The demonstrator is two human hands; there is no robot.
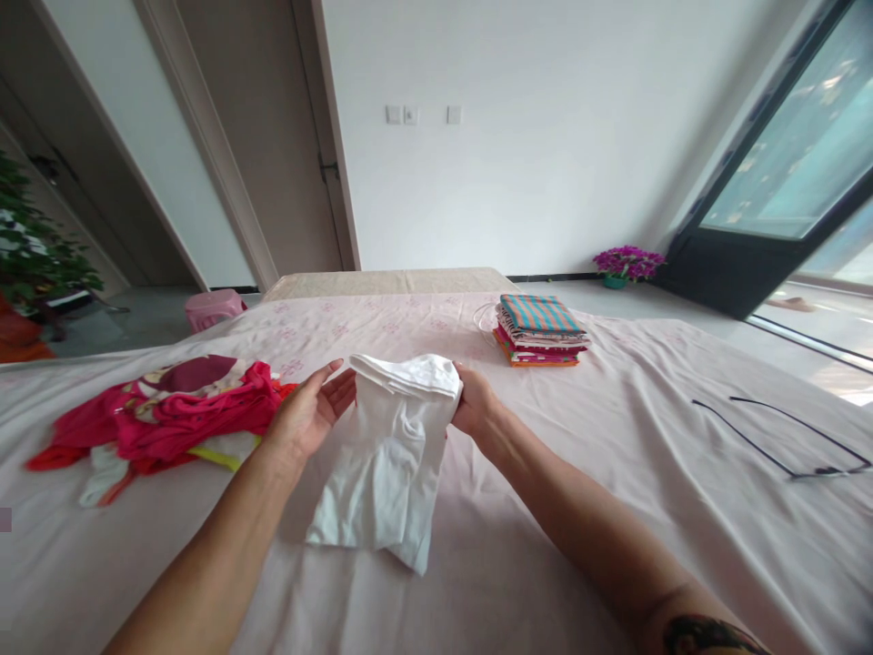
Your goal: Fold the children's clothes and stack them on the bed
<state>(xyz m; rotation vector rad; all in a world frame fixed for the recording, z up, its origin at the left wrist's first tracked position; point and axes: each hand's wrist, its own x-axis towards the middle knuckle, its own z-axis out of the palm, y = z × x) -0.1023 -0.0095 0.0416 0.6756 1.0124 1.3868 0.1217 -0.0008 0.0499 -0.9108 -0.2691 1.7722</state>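
A white garment (392, 455) hangs in front of me, its top edge doubled over and its lower end near or on the bedsheet. My right hand (474, 398) grips its upper right corner, with the fingertips partly hidden behind the fabric. At the garment's upper left edge is my left hand (317, 407), open, thumb raised and fingers stretched toward the cloth. Those fingertips reach the edge; whether they press on it I cannot tell. The garment is creased down its middle, and its exact kind is unclear.
A loose heap of red and pink clothes (184, 418) lies left on the pink sheet (546, 537). A neat stack of folded cloths (542, 329) stands at the right rear. Black-framed glasses (791, 468) rest far right. Beyond are a pink stool (215, 309) and purple flowers (627, 262).
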